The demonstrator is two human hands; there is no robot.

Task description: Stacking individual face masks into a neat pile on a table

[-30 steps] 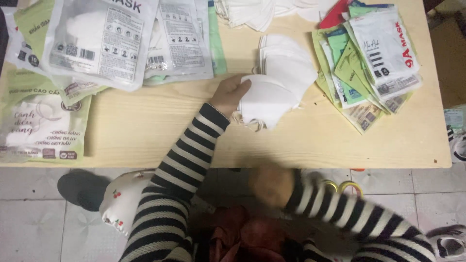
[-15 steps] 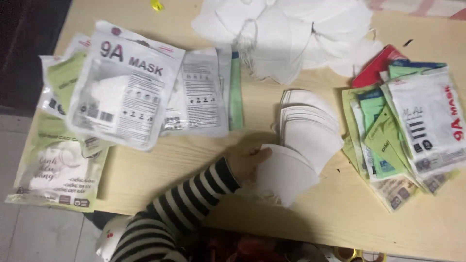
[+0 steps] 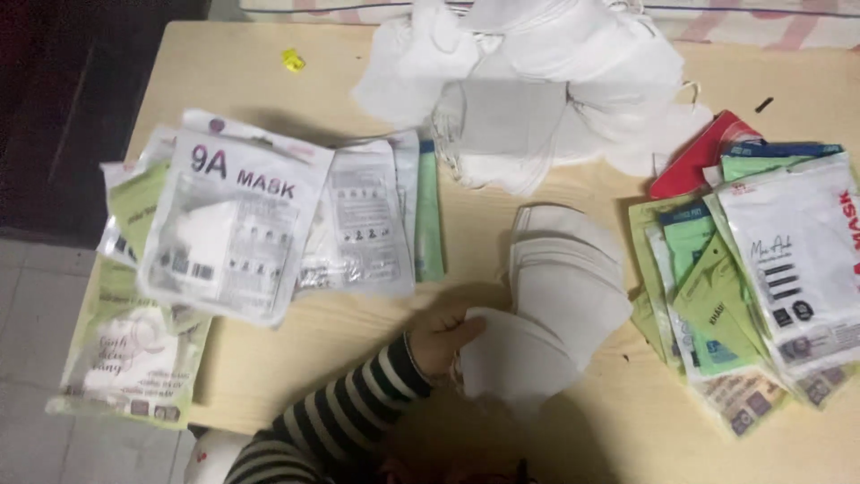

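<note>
— Where's the left hand (image 3: 441,338)?
— Near the table's (image 3: 269,332) front edge, gripping a folded white mask (image 3: 515,363) beside the fanned stack (image 3: 569,278). The right hand isn't visible.
— Advice?
— Pinch one mask only, and keep the stack undisturbed.

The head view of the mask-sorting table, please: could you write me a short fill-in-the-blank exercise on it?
1. The left hand grips a folded white ____ at the near end of the fanned stack.
2. The sleeve is striped black and ____.
3. A small ____ scrap lies near the wooden table's far left corner.
4. The loose pile of white masks sits at the table's ____ edge.

Missing words: mask; white; yellow; far
</note>
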